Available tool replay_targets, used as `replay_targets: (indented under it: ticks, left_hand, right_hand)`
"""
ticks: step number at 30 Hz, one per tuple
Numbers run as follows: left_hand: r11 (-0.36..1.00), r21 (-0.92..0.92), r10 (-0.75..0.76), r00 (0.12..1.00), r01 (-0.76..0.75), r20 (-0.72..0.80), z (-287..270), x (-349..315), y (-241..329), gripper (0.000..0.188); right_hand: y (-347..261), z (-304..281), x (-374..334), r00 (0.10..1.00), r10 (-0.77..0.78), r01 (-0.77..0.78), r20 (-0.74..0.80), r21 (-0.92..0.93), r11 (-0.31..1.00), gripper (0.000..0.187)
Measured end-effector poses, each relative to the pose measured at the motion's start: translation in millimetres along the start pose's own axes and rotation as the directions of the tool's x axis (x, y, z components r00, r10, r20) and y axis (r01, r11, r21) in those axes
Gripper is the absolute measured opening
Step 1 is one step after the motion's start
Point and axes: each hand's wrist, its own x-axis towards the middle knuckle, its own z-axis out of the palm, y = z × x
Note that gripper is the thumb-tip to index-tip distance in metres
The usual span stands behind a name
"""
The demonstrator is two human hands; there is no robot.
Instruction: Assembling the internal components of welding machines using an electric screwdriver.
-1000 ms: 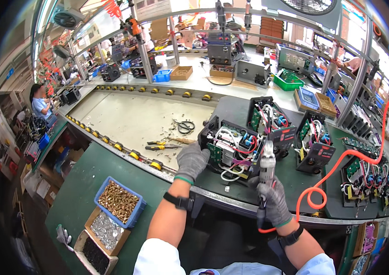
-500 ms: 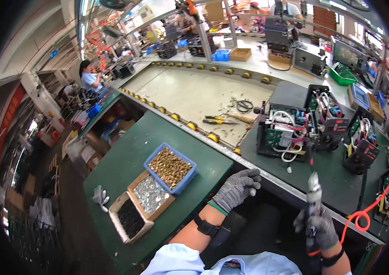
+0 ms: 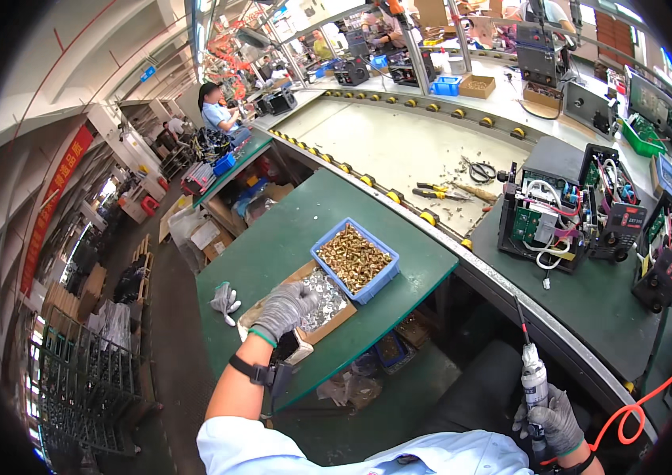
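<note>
My left hand (image 3: pixel 284 307), in a grey knitted glove, reaches over a cardboard tray of silver metal pieces (image 3: pixel 326 305). Its fingers curl down together at the pieces, and whatever they pinch is hidden. Behind that tray stands a blue bin of brass-coloured fittings (image 3: pixel 354 263). A second, lighter box (image 3: pixel 298 353) lies partly under my left wrist. At the lower right my gloved right hand (image 3: pixel 555 421) is wrapped round a silver air screwdriver (image 3: pixel 535 381), its long bit pointing up and away. An orange coiled hose (image 3: pixel 627 419) runs beside that hand.
A spare glove (image 3: pixel 225 302) lies on the green table (image 3: pixel 273 237). Opened electronic units (image 3: pixel 546 218) with white cables stand on the right bench. Pliers (image 3: pixel 437 192) and a black cable coil lie on the pale surface beyond the roller edge. A person (image 3: pixel 221 115) sits far left.
My left hand has moved left from the bench edge to the tray of silver pieces. My view has swung left. The right hand keeps its hold on the screwdriver.
</note>
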Motion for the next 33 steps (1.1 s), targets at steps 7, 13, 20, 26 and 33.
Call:
replay_targets:
  ticks: [7,13,20,26,33]
  left_hand:
    - [0.854,0.519,-0.014,0.995,-0.037,0.094,29.9,38.9,-18.3,0.041]
    - [0.789,0.592,0.009,0.966,-0.165,0.257,13.2,25.1,-12.7,0.049]
    - [0.824,0.557,0.023,0.987,-0.108,0.158,-0.2,33.4,-29.4,0.043]
    - [0.905,-0.365,0.243,0.970,-0.217,0.026,-8.3,12.7,68.6,0.033]
    - [-0.285,-0.680,0.703,0.630,0.675,0.330,159.4,23.0,274.5,0.014]
  right_hand:
    - [2.1,0.6,2.5,1.000,0.002,-0.002,-0.008,0.023,1.000,0.071]
    - [0.4,-16.8,-2.6,1.000,0.019,-0.018,-0.009,0.016,1.000,0.070]
    - [1.5,-28.8,-2.9,0.999,0.034,-0.034,-0.001,0.044,0.998,0.069]
    - [-10.0,-42.3,-11.9,0.994,0.088,-0.091,0.067,0.045,0.995,0.062]
    - [-26.6,-36.5,-37.6,0.998,0.064,-0.063,-0.003,0.181,0.982,0.058]
